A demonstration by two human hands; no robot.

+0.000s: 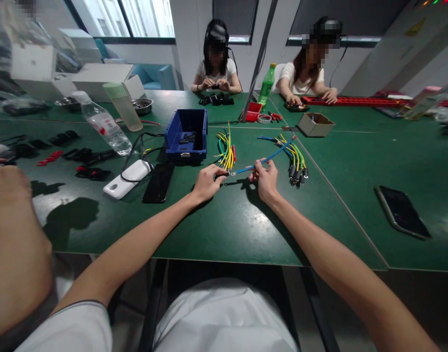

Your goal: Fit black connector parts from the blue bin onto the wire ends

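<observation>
My right hand [266, 178] pinches a blue wire [273, 155], which slants up to the right above the table. A bare metal ring terminal sits on the wire's near-left end. Facing that end, my left hand [209, 182] grips a small black sleeve [222, 176] between thumb and fingers. The terminal and the sleeve are very close; whether they touch I cannot tell. Just beyond my hands lies a bunch of yellow and green wires [229, 149]. To the right is a bundle of blue, yellow and green wires [293, 155] with black sleeves on their near ends.
A blue bin [187, 155] holding black sleeves stands beyond my left hand. Left of it are a black phone [158, 183], a white power bank [127, 179] and a water bottle [108, 128]. Another phone [401, 211] lies right. A co-worker's arm [14, 244] is at far left; two people sit opposite.
</observation>
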